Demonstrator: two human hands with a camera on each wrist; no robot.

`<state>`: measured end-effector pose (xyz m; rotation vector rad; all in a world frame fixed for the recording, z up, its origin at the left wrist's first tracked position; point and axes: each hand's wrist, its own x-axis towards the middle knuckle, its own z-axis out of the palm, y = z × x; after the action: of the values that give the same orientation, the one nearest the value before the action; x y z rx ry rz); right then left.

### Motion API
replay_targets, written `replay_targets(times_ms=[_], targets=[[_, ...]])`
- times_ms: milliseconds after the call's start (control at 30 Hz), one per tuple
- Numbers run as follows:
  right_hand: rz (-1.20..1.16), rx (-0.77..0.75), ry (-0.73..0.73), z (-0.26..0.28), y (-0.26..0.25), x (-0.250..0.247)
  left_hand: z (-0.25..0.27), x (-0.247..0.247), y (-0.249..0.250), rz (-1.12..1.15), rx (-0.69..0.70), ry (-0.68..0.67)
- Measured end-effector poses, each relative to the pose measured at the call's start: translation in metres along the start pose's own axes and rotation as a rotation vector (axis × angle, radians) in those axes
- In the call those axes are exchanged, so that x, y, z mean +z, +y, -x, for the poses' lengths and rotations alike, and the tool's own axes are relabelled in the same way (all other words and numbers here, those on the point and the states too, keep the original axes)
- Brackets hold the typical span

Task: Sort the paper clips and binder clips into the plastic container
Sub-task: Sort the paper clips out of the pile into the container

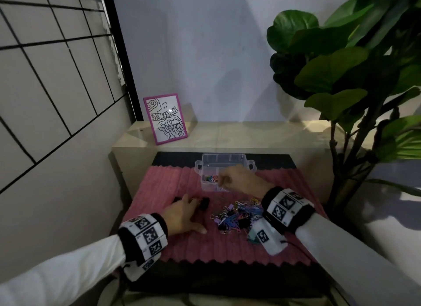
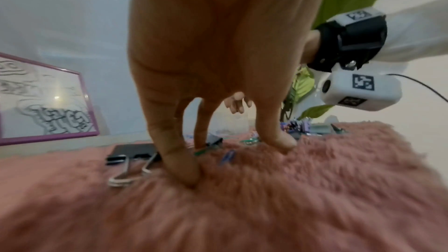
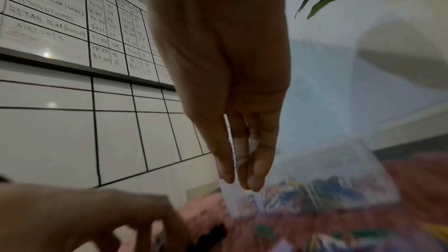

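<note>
A clear plastic container [image 1: 227, 159] stands on the pink furry mat [image 1: 227, 244], with coloured paper clips [image 1: 210, 178] in its near left compartment. My right hand [image 1: 222, 181] hovers over the container [image 3: 327, 175]; in the right wrist view its fingers [image 3: 257, 175] point down with the tips close together, and I see nothing between them. My left hand [image 1: 193, 205] rests on the mat with straight fingers [image 2: 184, 171] pressing into the fur. A large black binder clip [image 2: 133, 153] lies just beside them, another black binder clip [image 1: 204, 203] by the fingertips. A mixed pile of clips [image 1: 237, 214] lies to the right.
A pink-framed drawing [image 1: 165, 118] leans on the beige ledge [image 1: 250, 134] behind the mat. A big leafy plant [image 1: 353, 77] fills the right side. A gridded whiteboard [image 1: 45, 77] covers the left wall.
</note>
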<state>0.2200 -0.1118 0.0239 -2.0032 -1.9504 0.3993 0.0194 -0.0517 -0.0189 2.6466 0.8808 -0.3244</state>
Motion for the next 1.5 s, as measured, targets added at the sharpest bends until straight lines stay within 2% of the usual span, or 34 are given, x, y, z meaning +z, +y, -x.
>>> replay_targets(times_ms=[167, 267, 433, 500, 667, 733, 833, 967, 1100, 1167, 1267, 1500], targets=[[0.123, -0.002, -0.178, 0.013, -0.015, 0.034, -0.018, 0.005, 0.012, -0.04, -0.076, -0.015], [0.188, -0.03, -0.21, 0.013, -0.021, 0.046, -0.018, -0.001, 0.007, 0.0, -0.015, -0.019], [0.019, 0.002, -0.34, 0.01, -0.022, 0.041, -0.012, -0.005, -0.002, 0.174, 0.082, -0.026], [-0.113, 0.03, -0.373, 0.011, -0.017, 0.036, -0.014, -0.007, -0.006, 0.289, 0.054, -0.07], [-0.593, 0.137, -0.237, 0.016, 0.001, 0.017, -0.018, -0.021, -0.016, 0.507, 0.03, -0.213], [-0.791, 0.177, -0.158, 0.021, 0.008, 0.008, -0.019, -0.034, -0.017, 0.55, 0.03, -0.184], [-1.08, 0.251, -0.096, 0.027, 0.023, 0.004, -0.029, -0.059, -0.018, 0.601, 0.028, -0.051], [-1.526, 0.451, -0.023, 0.028, 0.035, 0.014, -0.054, -0.089, -0.01, 0.674, 0.059, 0.075], [-1.815, 0.534, 0.141, 0.027, 0.041, 0.015, -0.079, -0.096, 0.004, 0.805, 0.017, 0.08], [-1.914, 0.523, 0.16, 0.024, 0.044, 0.012, -0.084, -0.094, 0.008, 0.848, -0.024, 0.034], [-1.857, 0.501, 0.181, 0.013, 0.045, 0.004, -0.08, -0.088, 0.008, 0.829, -0.064, 0.011], [-1.337, 0.424, 0.282, -0.02, 0.033, -0.006, -0.042, -0.088, -0.016, 0.48, 0.009, 0.144]])
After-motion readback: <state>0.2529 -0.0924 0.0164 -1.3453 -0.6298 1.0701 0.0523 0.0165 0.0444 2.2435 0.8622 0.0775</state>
